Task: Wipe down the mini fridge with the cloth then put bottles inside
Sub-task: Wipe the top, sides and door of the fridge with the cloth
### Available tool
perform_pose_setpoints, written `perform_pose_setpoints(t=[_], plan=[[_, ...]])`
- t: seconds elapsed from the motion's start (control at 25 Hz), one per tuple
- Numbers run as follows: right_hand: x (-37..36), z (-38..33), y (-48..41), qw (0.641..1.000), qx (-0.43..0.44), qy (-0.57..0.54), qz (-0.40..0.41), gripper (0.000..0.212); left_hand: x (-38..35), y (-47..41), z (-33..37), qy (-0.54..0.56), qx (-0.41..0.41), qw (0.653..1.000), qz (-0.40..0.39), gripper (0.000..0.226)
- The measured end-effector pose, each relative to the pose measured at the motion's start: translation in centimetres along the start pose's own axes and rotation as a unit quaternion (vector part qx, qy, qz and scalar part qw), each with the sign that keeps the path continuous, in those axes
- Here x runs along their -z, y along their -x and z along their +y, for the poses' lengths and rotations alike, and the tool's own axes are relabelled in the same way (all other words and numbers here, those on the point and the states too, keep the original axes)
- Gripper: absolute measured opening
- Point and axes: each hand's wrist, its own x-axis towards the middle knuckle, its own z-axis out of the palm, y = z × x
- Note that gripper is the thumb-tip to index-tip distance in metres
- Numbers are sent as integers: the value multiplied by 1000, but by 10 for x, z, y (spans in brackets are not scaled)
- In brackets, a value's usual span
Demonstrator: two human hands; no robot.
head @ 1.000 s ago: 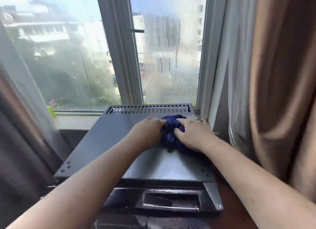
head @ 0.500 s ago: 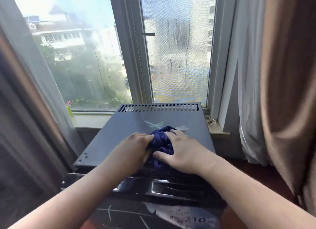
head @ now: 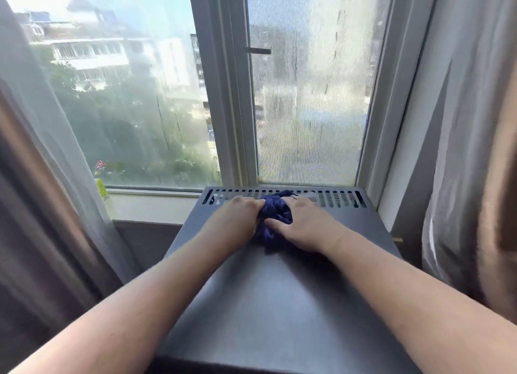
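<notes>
You pushed the bunched blue cloth [head: 275,215] from the middle of the mini fridge [head: 279,303] top up to the rear vent slots [head: 335,198] by the window [head: 307,94]. Left hand [head: 237,220] and right hand [head: 303,228] both pressed closed around it. Top nearly covered; no bottles in view, loading not yet begun.
</notes>
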Motion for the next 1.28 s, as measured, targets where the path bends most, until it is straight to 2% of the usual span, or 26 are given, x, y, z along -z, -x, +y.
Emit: perform_pose_setpoints(t=[0.24,0.36,0.48,0.6,0.72,0.84,1.04,1.2,1.28], plan=[[-5,0,-64,999,-31,0,34,47,-6,-54,-35,-8,6,1000,-4,17],[-9,2,-81,997,-46,-10,57,33,-8,-70,-45,-5,-7,1000,-1,20],[-9,1,-82,995,-54,-7,78,38,-9,-72,-48,-41,-20,999,12,20],[-8,-5,-67,995,-52,-11,81,32,-7,-61,-43,-47,-2,999,1,23],[-7,-12,-37,996,-37,-1,82,29,0,-32,-28,-80,9,997,-6,23],[-9,-21,1,997,-21,-3,77,39,11,6,-8,-93,4,995,-32,20],[-4,-30,86,998,33,-19,40,40,29,99,38,-52,21,998,-36,20],[0,-32,146,998,51,-41,26,45,33,169,70,97,59,993,-11,47],[3,-32,169,997,52,-48,26,43,33,199,87,120,65,990,20,59]])
